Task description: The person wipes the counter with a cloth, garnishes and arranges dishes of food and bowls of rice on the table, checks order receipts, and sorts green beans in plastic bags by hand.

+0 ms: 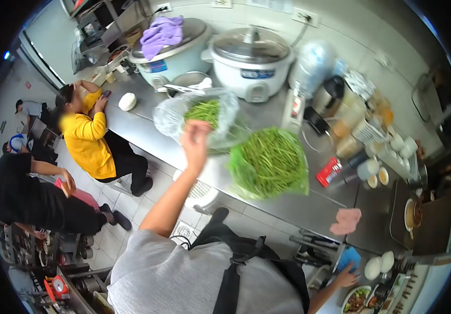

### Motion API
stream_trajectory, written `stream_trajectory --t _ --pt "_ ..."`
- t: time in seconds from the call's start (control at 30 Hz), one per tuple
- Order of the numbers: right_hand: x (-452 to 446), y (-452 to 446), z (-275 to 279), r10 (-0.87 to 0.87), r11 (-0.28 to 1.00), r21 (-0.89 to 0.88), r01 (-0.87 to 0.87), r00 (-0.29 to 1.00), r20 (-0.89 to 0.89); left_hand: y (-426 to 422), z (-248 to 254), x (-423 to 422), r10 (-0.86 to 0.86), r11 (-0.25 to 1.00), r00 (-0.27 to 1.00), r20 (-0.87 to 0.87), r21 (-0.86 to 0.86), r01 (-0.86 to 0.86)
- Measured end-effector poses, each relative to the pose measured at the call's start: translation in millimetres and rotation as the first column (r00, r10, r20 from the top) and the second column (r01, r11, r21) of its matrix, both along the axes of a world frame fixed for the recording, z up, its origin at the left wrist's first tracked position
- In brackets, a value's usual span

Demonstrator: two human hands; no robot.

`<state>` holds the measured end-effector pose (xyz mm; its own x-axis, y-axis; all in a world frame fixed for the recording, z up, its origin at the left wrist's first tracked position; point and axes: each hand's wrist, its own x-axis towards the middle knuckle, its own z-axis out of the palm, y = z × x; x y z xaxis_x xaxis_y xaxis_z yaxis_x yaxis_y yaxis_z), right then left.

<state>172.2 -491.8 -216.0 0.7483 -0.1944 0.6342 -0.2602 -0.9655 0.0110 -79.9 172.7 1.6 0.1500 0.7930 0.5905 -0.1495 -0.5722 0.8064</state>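
Observation:
My left hand (pixel 196 137) is raised over the bench at the near side of a clear plastic bag (pixel 170 118). Its fingers are curled together, and whatever they may hold is too blurred to make out. Cut green stalks (pixel 204 112) lie inside that bag. To the right, a light green bag (pixel 300 180) stands open, heaped with more long green stalks (pixel 267 162). Far to the lower right, my right hand (pixel 347 276) has its fingers spread beside a blue cloth (pixel 348 258), apparently holding nothing.
Two large rice cookers (pixel 251 65) stand along the wall, one with a purple cloth (pixel 161 35) on its lid. Jars, a red packet (pixel 329 171) and a pink cloth (pixel 346 221) lie rightward. A person in yellow (pixel 87 133) sits at the bench's left end; another person (pixel 42 193) stands nearby.

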Motion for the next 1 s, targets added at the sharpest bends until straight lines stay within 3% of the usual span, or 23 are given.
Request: stream_trajectory --t 0.03,0.1,0.13,0.2,0.23,0.27,0.3,0.37,0.4,0.43,0.47,0.57,0.67,0.87,1.0 --pt "-7 11 6 -0.011 1.0 -0.005 0.011 0.998 -0.063 50 4 -26 0.1 0.995 0.988 0.114 0.006 -0.101" --pt "-26 30 0 -0.064 0.998 0.005 0.066 0.979 -0.191 182 -29 -86 0.459 0.887 0.882 -0.101 0.102 -0.45" --pt "-31 54 34 -0.118 0.993 -0.017 0.12 0.932 -0.343 235 -42 -110 0.61 0.787 0.777 -0.155 0.235 -0.571" --pt "-18 51 45 -0.192 0.974 -0.176 0.141 0.926 -0.324 329 -62 -155 0.837 0.545 0.469 -0.281 0.493 -0.678" --pt "-3 26 27 -0.115 0.955 -0.285 0.086 0.989 -0.088 365 -71 -177 0.821 0.57 0.436 -0.368 0.504 -0.649" --pt "-12 66 80 -0.247 0.966 -0.176 0.19 0.879 -0.407 387 -70 -192 0.688 0.702 0.478 -0.545 0.337 -0.627" --pt "-26 107 124 -0.295 0.938 0.008 0.348 0.808 -0.51 476 -129 -231 0.639 0.743 0.645 -0.419 0.552 -0.378" --pt "-26 117 131 -0.336 0.914 0.071 0.4 0.841 -0.424 499 -130 -251 0.639 0.743 0.431 -0.637 0.366 -0.561" --pt "-32 146 173 -0.332 0.872 0.13 0.472 0.765 -0.551 511 -128 -251 0.617 0.718 0.354 -0.703 0.317 -0.62" --pt "-24 127 153 -0.362 0.9 0.074 0.431 0.83 -0.424 514 -122 -250 0.575 0.711 0.321 -0.753 0.265 -0.652" --pt "-29 140 167 -0.357 0.894 0.112 0.434 0.84 -0.408 519 -121 -256 0.535 0.702 0.254 -0.806 0.257 -0.664" --pt "-44 162 188 -0.284 0.829 0.191 0.526 0.69 -0.666 517 -111 -223 0.51 0.724 0.261 -0.82 0.246 -0.644" --pt "-50 167 186 -0.212 0.764 0.301 0.571 0.662 -0.719 512 -100 -202 0.506 0.746 0.282 -0.815 0.249 -0.618" --pt "-56 123 129 0.051 0.846 0.355 0.399 0.601 -0.798 501 -77 -174 0.519 0.783 0.348 -0.781 0.271 -0.56" --pt "-72 121 116 -0.02 0.826 0.357 0.437 0.654 -0.756 477 -44 -163 0.551 0.802 0.441 -0.708 0.304 -0.514"
